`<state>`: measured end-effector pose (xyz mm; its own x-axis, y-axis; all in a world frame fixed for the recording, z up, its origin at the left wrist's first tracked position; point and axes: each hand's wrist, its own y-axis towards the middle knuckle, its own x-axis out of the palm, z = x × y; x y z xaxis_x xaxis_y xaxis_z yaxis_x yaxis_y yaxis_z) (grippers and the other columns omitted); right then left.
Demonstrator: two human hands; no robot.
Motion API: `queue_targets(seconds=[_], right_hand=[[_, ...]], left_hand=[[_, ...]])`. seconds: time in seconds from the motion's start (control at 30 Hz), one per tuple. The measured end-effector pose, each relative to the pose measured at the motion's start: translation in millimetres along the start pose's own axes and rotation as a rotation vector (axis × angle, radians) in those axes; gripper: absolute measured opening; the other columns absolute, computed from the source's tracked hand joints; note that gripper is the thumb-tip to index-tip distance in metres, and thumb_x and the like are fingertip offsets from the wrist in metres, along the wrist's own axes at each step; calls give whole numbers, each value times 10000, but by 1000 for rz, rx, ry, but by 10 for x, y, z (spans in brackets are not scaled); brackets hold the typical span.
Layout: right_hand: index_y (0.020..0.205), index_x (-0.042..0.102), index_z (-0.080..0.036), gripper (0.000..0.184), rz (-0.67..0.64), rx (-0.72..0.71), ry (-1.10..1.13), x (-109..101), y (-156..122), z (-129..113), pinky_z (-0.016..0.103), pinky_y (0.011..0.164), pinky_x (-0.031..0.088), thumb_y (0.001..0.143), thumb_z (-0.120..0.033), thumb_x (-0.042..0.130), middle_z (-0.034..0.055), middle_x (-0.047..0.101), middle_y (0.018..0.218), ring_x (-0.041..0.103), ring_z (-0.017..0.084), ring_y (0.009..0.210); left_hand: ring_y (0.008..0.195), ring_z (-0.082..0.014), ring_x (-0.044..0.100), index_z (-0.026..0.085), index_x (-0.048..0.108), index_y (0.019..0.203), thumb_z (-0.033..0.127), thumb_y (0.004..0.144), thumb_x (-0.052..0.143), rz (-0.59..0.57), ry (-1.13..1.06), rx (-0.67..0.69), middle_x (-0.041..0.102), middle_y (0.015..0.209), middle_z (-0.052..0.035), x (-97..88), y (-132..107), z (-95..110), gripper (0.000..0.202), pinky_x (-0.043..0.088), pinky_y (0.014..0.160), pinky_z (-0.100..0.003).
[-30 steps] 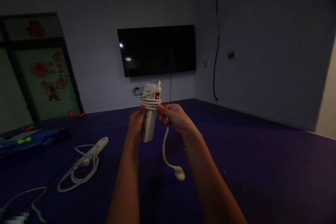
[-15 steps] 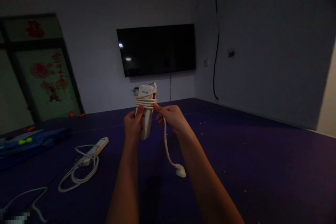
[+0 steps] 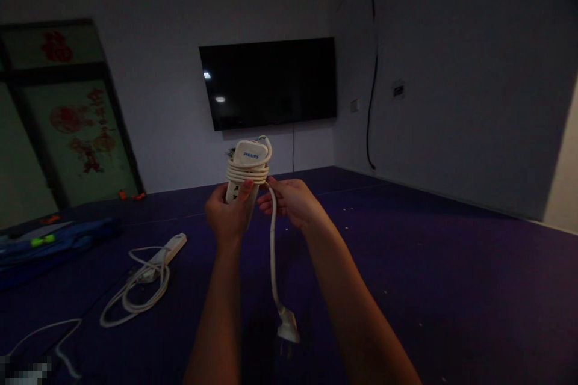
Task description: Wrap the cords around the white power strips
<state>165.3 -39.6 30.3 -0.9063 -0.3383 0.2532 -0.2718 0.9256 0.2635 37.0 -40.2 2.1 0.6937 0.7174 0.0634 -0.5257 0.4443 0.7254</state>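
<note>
Dim throughout, nearly black at two o'clock. Shows two white glare spots on the television (image 3: 271, 81) between ten and eleven, a paler wall strip (image 3: 564, 168) at three, perhaps a shadow on the purple floor (image 3: 451, 289) at six. Pixelates coarsely at eight.

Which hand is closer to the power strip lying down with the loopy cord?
Left. The left hand, gripping the wrapped power strip, is above and right of the lying strip; the right hand is farther right, beside the hanging cord.
</note>
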Motion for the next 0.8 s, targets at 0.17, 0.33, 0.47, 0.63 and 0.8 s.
queue_targets(seconds=[0.17,0.33,0.47,0.63,0.8], right_hand=[[735,632,-114,266,-49,8,48,-33,-13,-1,179,462,506,913,-283,530,65,662,554,595,99,462],[702,646,-102,190,-119,28,81,58,-92,-31,168,474,502,864,-173,578,60,670,576,568,80,463],[632,633,-112,182,-107,26,94,221,-148,-9,160,447,476,813,-122,621,23,640,534,531,63,422],[566,624,-109,212,-75,2,132,381,-195,31,144,421,445,763,-154,685,5,617,497,507,49,390],[545,630,-109,251,-53,-24,160,415,-217,34,130,407,443,795,-96,611,1,605,465,516,50,377]], left_hand=[[579,-151,513,157,660,783,635,634,640,139,137,-21,620,660,-24,-41,27,-56,501,356,561,-255],[660,-204,560,172,664,843,659,623,628,284,327,-46,653,730,-61,-85,81,-135,536,384,635,-306],[675,-229,570,172,671,877,705,613,614,305,425,-45,666,762,-86,-103,77,-156,598,362,622,-314],[648,-216,561,185,677,867,689,649,605,288,469,24,668,750,-83,-78,30,-164,554,295,574,-284],[646,-185,553,199,673,883,597,732,589,175,485,180,645,717,-56,-55,24,-202,434,274,557,-265]])
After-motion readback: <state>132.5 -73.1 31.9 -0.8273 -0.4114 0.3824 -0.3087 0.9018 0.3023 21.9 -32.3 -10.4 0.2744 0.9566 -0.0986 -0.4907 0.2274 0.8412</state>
